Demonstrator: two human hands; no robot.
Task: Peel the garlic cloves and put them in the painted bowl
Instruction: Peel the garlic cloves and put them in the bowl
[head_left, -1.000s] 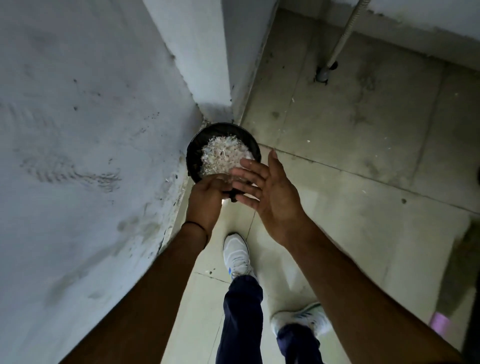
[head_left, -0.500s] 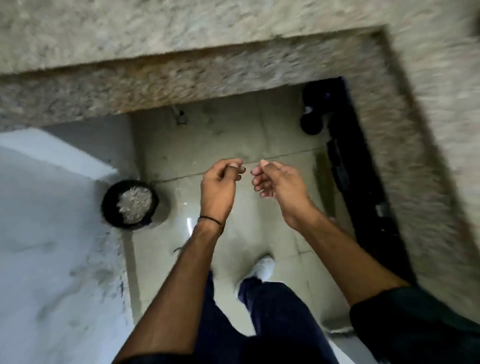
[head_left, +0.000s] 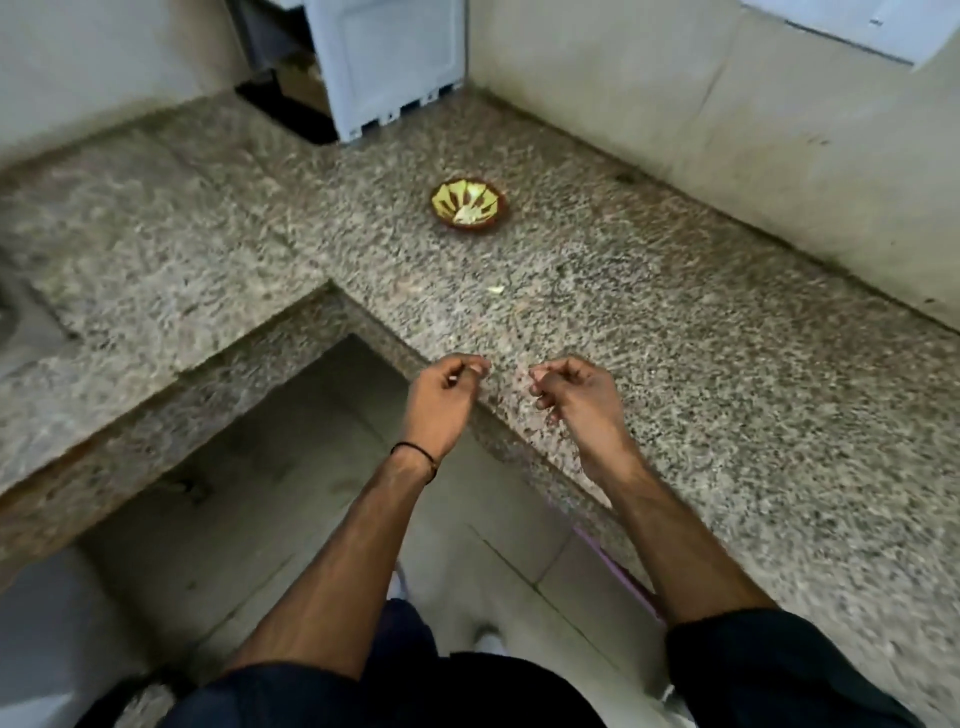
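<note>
The painted bowl (head_left: 469, 205), brown outside with yellow petals inside, stands on the speckled granite counter (head_left: 701, 374) toward the back wall. A few pale garlic cloves lie at its bottom. My left hand (head_left: 441, 400) and my right hand (head_left: 576, 395) hover side by side at the counter's front edge, well short of the bowl. Both have loosely curled fingers, with thumbs near the fingertips. I see nothing held in either. A tiny pale scrap (head_left: 496, 290) lies on the counter between hands and bowl.
The counter is L-shaped and wraps around an inner corner (head_left: 332, 291), with tiled floor (head_left: 291, 493) below. A white appliance (head_left: 389, 62) stands at the back. The edge of a metal sink (head_left: 21, 327) shows at far left. A wall (head_left: 727, 130) runs behind the bowl.
The view has swung from the black bin of peels on the floor up to the counter. My hands left the bin and now hang curled over the counter edge.
</note>
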